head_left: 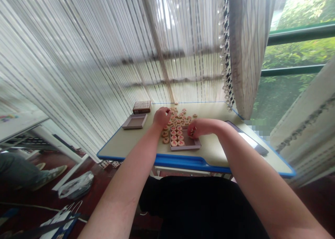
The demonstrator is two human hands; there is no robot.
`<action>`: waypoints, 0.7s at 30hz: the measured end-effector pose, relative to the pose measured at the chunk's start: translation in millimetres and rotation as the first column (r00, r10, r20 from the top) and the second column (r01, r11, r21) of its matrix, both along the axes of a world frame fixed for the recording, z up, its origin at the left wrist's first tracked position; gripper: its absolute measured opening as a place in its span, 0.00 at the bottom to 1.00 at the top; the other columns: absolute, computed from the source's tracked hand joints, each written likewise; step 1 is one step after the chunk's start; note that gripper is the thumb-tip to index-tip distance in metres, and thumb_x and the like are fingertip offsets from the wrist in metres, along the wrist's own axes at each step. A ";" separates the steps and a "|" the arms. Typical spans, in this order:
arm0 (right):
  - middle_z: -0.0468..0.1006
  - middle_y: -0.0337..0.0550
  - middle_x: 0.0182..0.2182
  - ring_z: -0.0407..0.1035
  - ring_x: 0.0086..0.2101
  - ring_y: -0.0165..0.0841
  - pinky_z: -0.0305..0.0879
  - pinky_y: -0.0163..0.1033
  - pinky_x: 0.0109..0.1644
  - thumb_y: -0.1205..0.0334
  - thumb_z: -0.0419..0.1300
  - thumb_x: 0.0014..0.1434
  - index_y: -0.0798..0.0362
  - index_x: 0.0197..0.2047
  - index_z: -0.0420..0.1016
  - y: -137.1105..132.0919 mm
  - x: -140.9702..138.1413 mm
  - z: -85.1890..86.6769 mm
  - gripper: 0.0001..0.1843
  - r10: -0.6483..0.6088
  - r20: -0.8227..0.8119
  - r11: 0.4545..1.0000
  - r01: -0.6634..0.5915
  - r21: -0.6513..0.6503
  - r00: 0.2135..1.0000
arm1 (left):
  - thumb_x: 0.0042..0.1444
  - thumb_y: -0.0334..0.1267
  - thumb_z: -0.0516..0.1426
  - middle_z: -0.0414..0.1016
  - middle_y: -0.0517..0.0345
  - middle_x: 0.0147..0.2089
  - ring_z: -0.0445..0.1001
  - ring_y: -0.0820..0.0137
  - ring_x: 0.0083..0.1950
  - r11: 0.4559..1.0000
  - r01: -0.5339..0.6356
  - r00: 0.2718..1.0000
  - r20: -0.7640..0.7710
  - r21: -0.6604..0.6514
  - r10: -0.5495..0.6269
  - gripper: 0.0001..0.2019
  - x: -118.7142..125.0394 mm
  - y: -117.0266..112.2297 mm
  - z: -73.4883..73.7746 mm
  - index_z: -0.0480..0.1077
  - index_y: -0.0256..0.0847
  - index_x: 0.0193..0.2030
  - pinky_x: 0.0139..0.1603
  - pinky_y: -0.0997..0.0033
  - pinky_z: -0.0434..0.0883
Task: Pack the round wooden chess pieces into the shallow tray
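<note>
Several round wooden chess pieces point(179, 117) with red and dark characters lie on a small beige desk with a blue rim point(180, 160). A shallow grey box tray point(192, 144) near the front edge holds rows of pieces. My left hand point(161, 116) rests curled over the loose pieces left of the pile, its fingers closed on something I cannot make out. My right hand point(196, 128) hovers over the tray's right side, fingers pinched round a few pieces.
A grey box lid point(134, 121) and a brown box point(141, 107) sit at the desk's far left. A dark tablet point(248, 137) lies at the right. String curtains hang behind. Another person's shoes point(49, 174) and a plastic bag point(75, 185) are on the floor at left.
</note>
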State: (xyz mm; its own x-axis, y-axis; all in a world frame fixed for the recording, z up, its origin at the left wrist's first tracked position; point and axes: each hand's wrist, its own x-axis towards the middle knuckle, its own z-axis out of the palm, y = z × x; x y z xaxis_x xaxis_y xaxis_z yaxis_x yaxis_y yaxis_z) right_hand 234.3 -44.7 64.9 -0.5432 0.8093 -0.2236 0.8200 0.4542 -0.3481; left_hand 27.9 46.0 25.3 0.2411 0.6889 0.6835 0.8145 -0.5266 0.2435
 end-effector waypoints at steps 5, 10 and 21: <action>0.77 0.39 0.30 0.69 0.31 0.33 0.60 0.34 0.32 0.64 0.60 0.42 0.50 0.36 0.77 1.3 -0.6 -1.2 0.14 -0.005 -0.019 1.000 0.005 -0.009 1.000 | 0.54 0.38 0.50 0.73 0.53 0.33 0.69 0.70 0.34 1.000 0.007 1.000 -0.003 0.001 -0.007 0.11 -0.9 1.5 -0.5 0.72 0.37 0.32 0.39 0.72 0.65; 0.77 0.39 0.31 0.69 0.31 0.34 0.60 0.34 0.32 0.64 0.59 0.43 0.49 0.37 0.78 1.4 -2.5 -1.7 0.15 -0.027 -0.004 0.999 0.027 0.019 1.000 | 0.54 0.38 0.49 0.73 0.53 0.33 0.69 0.70 0.34 1.000 0.002 1.000 -0.003 0.008 -0.002 0.11 -2.0 1.9 0.2 0.71 0.37 0.32 0.39 0.71 0.65; 0.77 0.39 0.32 0.69 0.33 0.33 0.60 0.33 0.33 0.62 0.59 0.44 0.50 0.37 0.77 2.1 0.1 2.0 0.14 -0.033 -0.027 0.999 0.033 0.010 0.999 | 0.61 0.50 0.35 0.74 0.49 0.34 0.70 0.68 0.39 0.997 -0.055 0.998 -0.042 -0.063 0.052 0.28 -7.3 -3.9 8.0 0.72 0.37 0.32 0.42 0.69 0.65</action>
